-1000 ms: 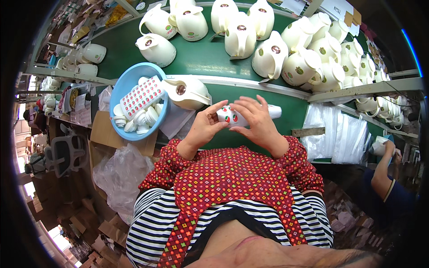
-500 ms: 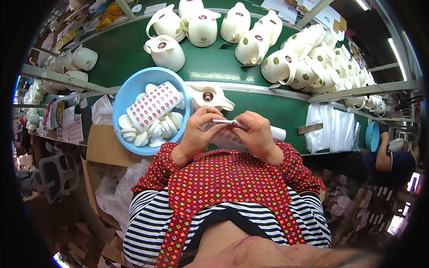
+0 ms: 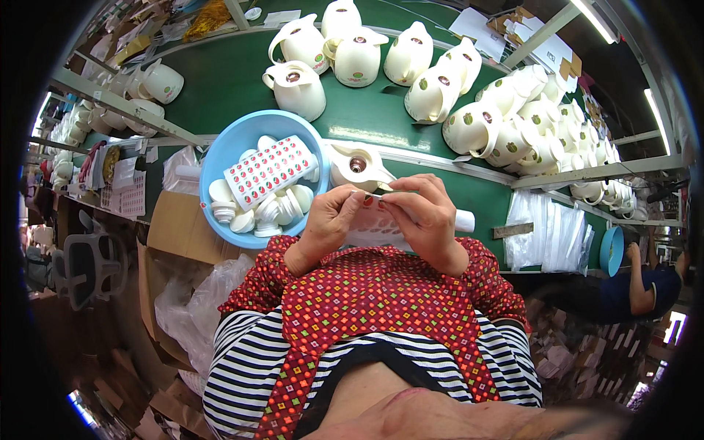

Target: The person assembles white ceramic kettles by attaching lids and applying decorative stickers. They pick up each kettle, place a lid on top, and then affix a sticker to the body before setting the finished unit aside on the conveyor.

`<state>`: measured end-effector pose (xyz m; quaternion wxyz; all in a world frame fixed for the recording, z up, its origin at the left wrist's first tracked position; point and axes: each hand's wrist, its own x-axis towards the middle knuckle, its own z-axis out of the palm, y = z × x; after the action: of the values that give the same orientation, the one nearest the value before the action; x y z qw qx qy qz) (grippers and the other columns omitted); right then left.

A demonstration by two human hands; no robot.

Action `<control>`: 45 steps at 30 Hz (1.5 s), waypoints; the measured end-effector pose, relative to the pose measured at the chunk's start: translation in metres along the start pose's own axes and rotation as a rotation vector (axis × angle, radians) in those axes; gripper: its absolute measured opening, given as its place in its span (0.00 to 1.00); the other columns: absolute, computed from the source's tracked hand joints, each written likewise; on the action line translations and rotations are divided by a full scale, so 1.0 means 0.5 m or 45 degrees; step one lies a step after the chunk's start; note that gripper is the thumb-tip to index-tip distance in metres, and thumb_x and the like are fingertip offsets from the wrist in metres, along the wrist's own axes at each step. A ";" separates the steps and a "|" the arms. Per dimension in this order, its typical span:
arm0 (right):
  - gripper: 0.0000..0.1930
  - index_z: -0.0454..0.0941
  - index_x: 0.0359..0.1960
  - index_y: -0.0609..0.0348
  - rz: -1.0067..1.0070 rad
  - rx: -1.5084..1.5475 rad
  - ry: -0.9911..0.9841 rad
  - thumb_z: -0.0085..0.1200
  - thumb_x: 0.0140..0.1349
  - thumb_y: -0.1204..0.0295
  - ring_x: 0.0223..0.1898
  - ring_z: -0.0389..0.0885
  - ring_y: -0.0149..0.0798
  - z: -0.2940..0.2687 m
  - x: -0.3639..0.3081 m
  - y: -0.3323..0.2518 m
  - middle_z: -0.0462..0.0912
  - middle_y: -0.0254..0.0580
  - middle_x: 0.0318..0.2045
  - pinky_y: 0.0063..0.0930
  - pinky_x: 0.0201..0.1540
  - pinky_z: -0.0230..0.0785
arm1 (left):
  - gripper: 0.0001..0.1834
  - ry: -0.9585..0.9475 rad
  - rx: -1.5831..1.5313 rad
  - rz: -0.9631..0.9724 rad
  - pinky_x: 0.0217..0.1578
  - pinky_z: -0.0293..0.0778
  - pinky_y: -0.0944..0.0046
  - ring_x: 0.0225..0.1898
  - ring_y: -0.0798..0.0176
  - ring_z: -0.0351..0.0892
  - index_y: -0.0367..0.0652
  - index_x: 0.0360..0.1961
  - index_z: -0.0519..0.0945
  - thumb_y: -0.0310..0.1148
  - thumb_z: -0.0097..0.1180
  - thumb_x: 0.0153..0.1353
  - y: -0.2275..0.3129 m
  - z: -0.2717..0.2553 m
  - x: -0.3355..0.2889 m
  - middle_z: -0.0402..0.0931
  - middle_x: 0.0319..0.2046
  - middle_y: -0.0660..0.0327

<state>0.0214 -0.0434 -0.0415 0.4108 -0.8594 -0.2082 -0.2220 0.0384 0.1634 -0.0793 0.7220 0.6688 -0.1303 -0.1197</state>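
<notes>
My left hand (image 3: pixel 330 218) pinches a small white sticker sheet (image 3: pixel 371 204) with red marks, held in front of my chest. My right hand (image 3: pixel 427 214) has thumb and fingertips closed at the sheet's upper edge; whatever lies between them is too small to make out. Just beyond my hands a cream jug (image 3: pixel 343 163) with a brown opening lies close to the bin. To the left stands a blue basin (image 3: pixel 213 150) with several white round lids (image 3: pixel 275 209). A larger sheet of red and green stickers (image 3: pixel 270 170) rests over those lids.
Several cream jugs (image 3: pixel 299 92) stand across the green table (image 3: pixel 359 110), crowded at the far right (image 3: pixel 528 121). Clear plastic bags (image 3: pixel 550 227) hang at the right. A cardboard box (image 3: pixel 187 227) stands left below the basin. Another person's arm (image 3: pixel 642 286) shows at far right.
My right hand has lifted slightly and its fingers have turned at the sheet's edge. More red print shows between my hands. The whole view has shifted, moving the surroundings a little rightward.
</notes>
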 end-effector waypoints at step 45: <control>0.31 0.68 0.66 0.66 0.689 0.373 0.282 0.64 0.60 0.83 0.53 0.81 0.33 -0.153 -0.130 0.070 0.88 0.40 0.40 0.36 0.67 0.63 | 0.26 0.081 1.527 0.339 0.70 0.56 0.37 0.73 0.33 0.50 0.41 0.36 0.88 0.48 0.79 0.41 -0.257 -0.003 0.186 0.62 0.68 0.40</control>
<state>-0.0289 -0.1363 -0.0560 0.5944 -0.7859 0.0441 -0.1647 0.1261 0.1225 -0.2052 0.2324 0.9397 -0.2359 0.0856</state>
